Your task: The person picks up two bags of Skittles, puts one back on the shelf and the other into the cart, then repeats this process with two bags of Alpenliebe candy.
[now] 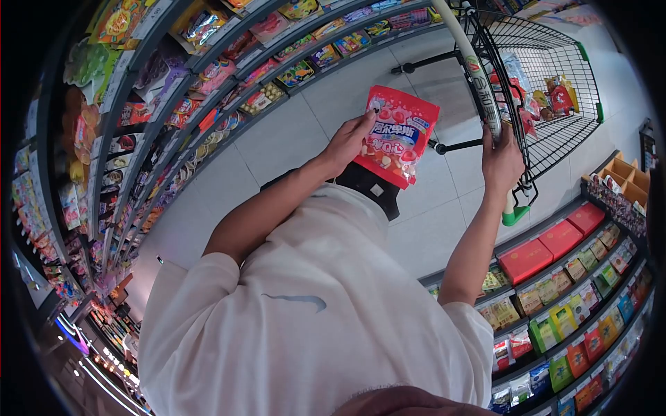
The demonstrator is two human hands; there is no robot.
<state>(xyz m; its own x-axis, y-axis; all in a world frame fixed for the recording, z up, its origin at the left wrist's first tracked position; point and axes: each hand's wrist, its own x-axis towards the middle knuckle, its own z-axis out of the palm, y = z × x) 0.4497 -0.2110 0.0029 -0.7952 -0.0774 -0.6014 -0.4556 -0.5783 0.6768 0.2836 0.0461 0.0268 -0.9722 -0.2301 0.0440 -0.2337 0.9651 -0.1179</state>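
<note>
My left hand (352, 141) pinches the left edge of a red candy bag (397, 136). The bag's printed front faces me, with white and blue lettering and pictures of sweets. It hangs over the floor in front of my body. My right hand (503, 161) is closed around the handle (477, 73) of a shopping cart, whose pale bar carries printed characters. The cart's black wire basket (562, 132) has green corner pieces. Inside lie several packaged snacks (560, 97), some red, some yellow, some clear or white.
Shelves of bagged sweets (201, 76) curve along my left side. To the right, lower shelves (576, 298) carry boxed and bagged goods, with red boxes (531, 265) on top. Grey floor tiles (277, 139) run between them. A wooden divided rack (624, 177) stands beyond the cart.
</note>
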